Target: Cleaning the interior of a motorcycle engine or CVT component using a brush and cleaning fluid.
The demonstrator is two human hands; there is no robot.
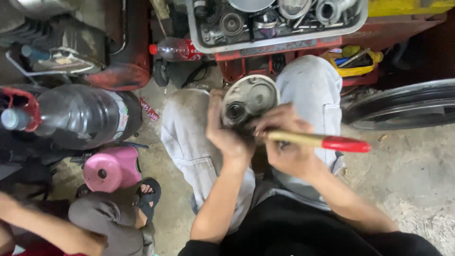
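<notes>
**Round cover held over the lap, brush handle lying out to the right**

- Person seated low, knees in pale grey trousers (199,142) spread, camera looking straight down at the lap.
- Left hand (227,135): closed around the left and lower edge of a round, grimy grey metal engine cover (250,98), fingers wrapped over its rim. The cover is held up between the knees, flat face toward the camera, with a dark circular recess low on its left side.
- Right hand (284,142): closed on a brush-like tool with a yellow wooden handle and red end cap (322,141). Working end is hidden under the fingers at the cover's lower edge; cannot tell what tip it has.
- Key relation: the tool's long axis runs almost level, left to right, red cap pointing away to the person's right, hidden tip toward the cover. The cover sits just above and left of the right hand's grip, touching or nearly touching it. Left hand is the nearer one to the cover; it carries it.
- Around: large dark plastic bottle with a red carry handle (76,116) lying at left, a pink plastic stool (111,168) below it, a grey tray of metal parts (279,21) ahead, a tyre (407,104) at right on the concrete floor (417,175).
- Another person's arm (47,230) and sandalled foot (148,194) at lower left, well apart from the work.
</notes>
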